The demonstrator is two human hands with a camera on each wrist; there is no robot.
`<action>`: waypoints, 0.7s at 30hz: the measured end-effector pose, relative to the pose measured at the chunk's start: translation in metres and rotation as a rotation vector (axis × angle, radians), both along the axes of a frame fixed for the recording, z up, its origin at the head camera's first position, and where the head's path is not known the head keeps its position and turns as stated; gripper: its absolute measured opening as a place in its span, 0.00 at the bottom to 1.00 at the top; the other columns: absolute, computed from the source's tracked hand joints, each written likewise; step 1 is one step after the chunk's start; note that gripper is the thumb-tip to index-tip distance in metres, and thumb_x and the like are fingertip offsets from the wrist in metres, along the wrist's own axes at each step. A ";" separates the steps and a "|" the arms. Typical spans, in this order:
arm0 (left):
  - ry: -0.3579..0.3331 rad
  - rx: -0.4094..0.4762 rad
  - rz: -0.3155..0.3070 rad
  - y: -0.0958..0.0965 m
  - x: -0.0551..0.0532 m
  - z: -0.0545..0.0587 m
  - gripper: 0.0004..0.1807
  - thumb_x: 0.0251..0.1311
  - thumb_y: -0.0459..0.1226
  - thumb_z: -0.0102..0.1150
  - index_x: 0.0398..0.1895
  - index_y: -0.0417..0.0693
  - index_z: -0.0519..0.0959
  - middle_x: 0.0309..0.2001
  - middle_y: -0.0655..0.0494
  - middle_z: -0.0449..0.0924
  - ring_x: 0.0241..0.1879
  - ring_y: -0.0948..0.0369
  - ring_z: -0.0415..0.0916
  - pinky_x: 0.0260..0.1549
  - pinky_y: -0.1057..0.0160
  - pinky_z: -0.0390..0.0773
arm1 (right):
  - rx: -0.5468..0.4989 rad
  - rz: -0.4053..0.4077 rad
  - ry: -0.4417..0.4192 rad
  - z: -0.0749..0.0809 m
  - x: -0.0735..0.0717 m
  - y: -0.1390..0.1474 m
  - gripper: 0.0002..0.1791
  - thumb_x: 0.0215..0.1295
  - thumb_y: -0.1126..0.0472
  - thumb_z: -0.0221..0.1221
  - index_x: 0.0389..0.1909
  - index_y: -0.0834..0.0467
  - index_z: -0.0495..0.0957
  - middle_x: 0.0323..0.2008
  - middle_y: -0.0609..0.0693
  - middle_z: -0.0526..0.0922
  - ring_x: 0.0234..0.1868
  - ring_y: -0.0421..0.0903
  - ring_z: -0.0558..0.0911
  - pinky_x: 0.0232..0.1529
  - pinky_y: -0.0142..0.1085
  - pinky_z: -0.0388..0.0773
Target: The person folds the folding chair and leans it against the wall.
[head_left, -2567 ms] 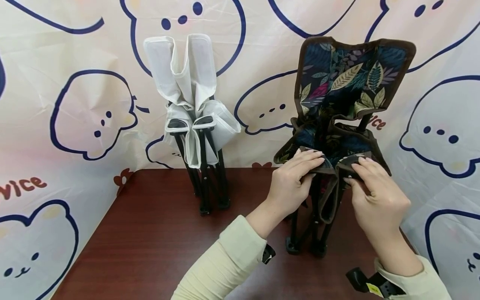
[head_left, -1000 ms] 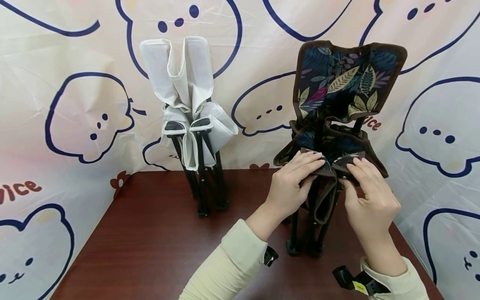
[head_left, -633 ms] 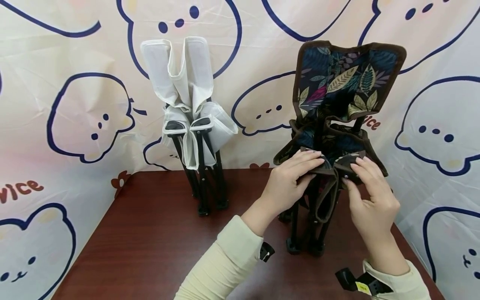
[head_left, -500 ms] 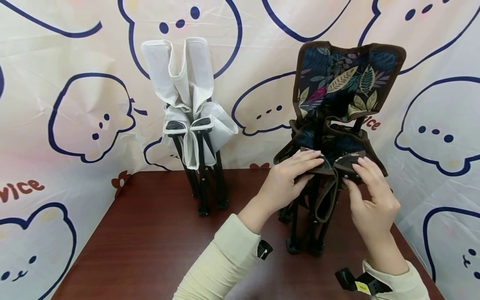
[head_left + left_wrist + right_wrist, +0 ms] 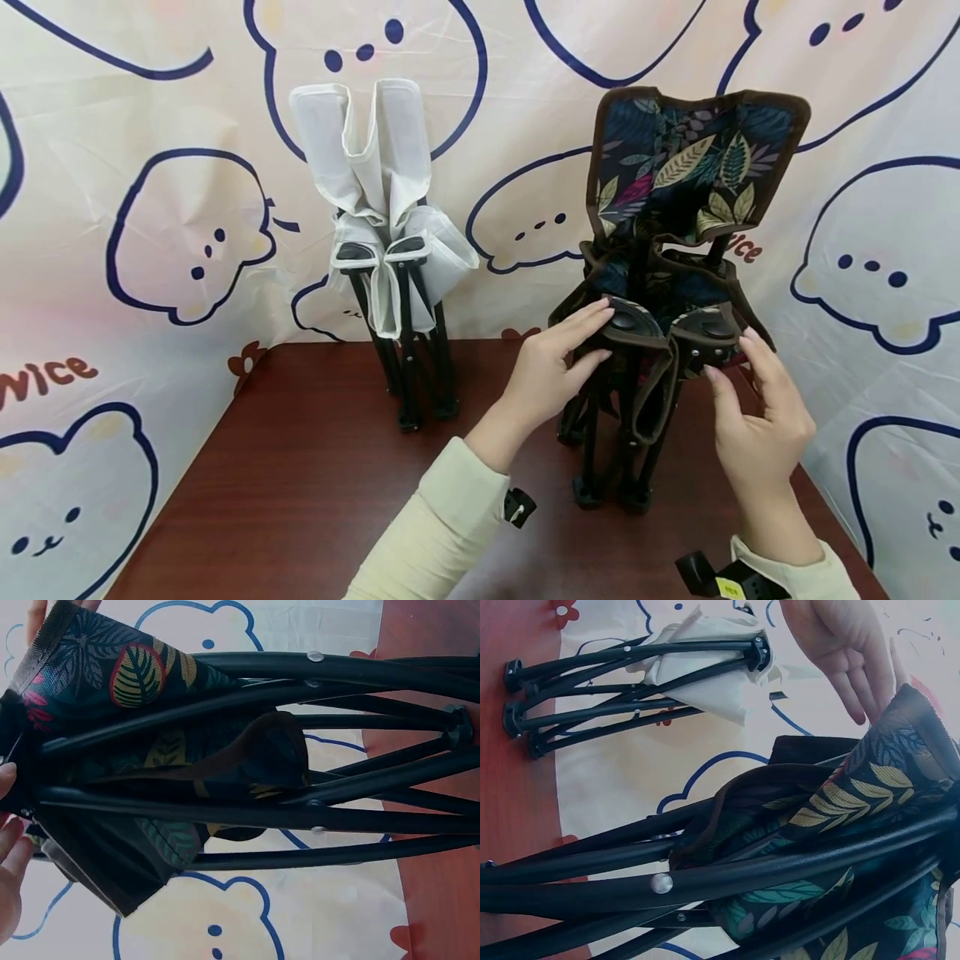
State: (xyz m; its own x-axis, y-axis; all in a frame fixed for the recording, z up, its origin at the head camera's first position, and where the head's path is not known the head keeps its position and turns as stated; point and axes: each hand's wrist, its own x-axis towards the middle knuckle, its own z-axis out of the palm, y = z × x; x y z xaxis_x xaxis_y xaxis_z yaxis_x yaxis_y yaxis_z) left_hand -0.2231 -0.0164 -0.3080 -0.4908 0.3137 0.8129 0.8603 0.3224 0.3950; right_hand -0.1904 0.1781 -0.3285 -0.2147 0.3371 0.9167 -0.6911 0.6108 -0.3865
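Observation:
A folded camping chair (image 5: 693,167) in dark leaf-print fabric with brown edging stands upright at the right, on black legs (image 5: 397,765). My left hand (image 5: 543,367) is at its front left corner (image 5: 632,321), its extended fingertips at the cap's outer edge and its thumb lower down. The right wrist view shows this left hand (image 5: 847,649) with its fingers stretched toward the fabric flap. My right hand (image 5: 765,421) is beside the front right corner (image 5: 707,327), thumb and fingers spread apart. Whether its fingertips touch the corner I cannot tell.
A second folded chair, white (image 5: 386,192) on black legs, stands left of the dark one on the reddish-brown table (image 5: 315,500). Behind both hangs a cloth printed with cartoon bears (image 5: 187,237). Black wrist devices (image 5: 519,507) sit at both cuffs.
Both hands have eased outward from the chair's front corners, left hand to the left and right hand to the right. The black corner caps now show. The chair keeps its folded shape.

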 end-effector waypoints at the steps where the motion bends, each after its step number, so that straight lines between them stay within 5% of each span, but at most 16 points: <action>1: -0.010 0.009 0.005 -0.001 0.001 -0.002 0.22 0.51 0.31 0.57 0.52 0.41 0.71 0.55 0.54 0.68 0.30 0.73 0.70 0.21 0.78 0.65 | -0.004 -0.004 -0.006 -0.002 0.001 0.001 0.18 0.41 0.73 0.64 0.38 0.67 0.78 0.41 0.58 0.78 0.45 0.49 0.76 0.46 0.31 0.69; 3: -0.030 0.023 0.009 -0.004 0.002 -0.005 0.23 0.51 0.31 0.58 0.53 0.41 0.71 0.55 0.54 0.67 0.29 0.72 0.70 0.23 0.77 0.67 | -0.007 -0.012 -0.021 -0.005 0.003 0.002 0.18 0.41 0.72 0.64 0.39 0.68 0.78 0.41 0.59 0.78 0.45 0.49 0.76 0.47 0.32 0.69; 6: -0.056 0.044 0.006 -0.008 0.004 -0.011 0.23 0.50 0.31 0.58 0.53 0.41 0.70 0.54 0.52 0.68 0.50 0.68 0.67 0.40 0.74 0.70 | -0.003 -0.021 -0.047 -0.009 0.007 0.002 0.17 0.44 0.69 0.64 0.39 0.67 0.78 0.41 0.60 0.78 0.46 0.46 0.76 0.48 0.31 0.68; 8: -0.077 0.052 0.001 -0.009 0.005 -0.015 0.24 0.50 0.31 0.57 0.54 0.41 0.70 0.54 0.51 0.68 0.54 0.67 0.63 0.48 0.70 0.65 | 0.002 -0.020 -0.061 -0.010 0.010 0.002 0.17 0.45 0.67 0.64 0.39 0.68 0.78 0.40 0.61 0.78 0.46 0.45 0.76 0.48 0.30 0.68; 15: -0.113 0.078 -0.011 -0.012 0.008 -0.030 0.24 0.51 0.31 0.57 0.55 0.40 0.68 0.55 0.51 0.67 0.55 0.67 0.62 0.48 0.70 0.65 | 0.025 0.027 -0.113 -0.014 0.022 -0.004 0.17 0.47 0.67 0.63 0.39 0.71 0.76 0.39 0.65 0.77 0.46 0.41 0.75 0.49 0.29 0.67; 21: -0.169 0.110 -0.002 -0.011 0.011 -0.045 0.23 0.52 0.31 0.56 0.54 0.40 0.69 0.54 0.50 0.68 0.54 0.67 0.62 0.48 0.68 0.66 | 0.077 0.011 -0.189 -0.042 0.016 0.012 0.21 0.39 0.74 0.65 0.41 0.67 0.77 0.40 0.62 0.78 0.47 0.37 0.74 0.47 0.24 0.66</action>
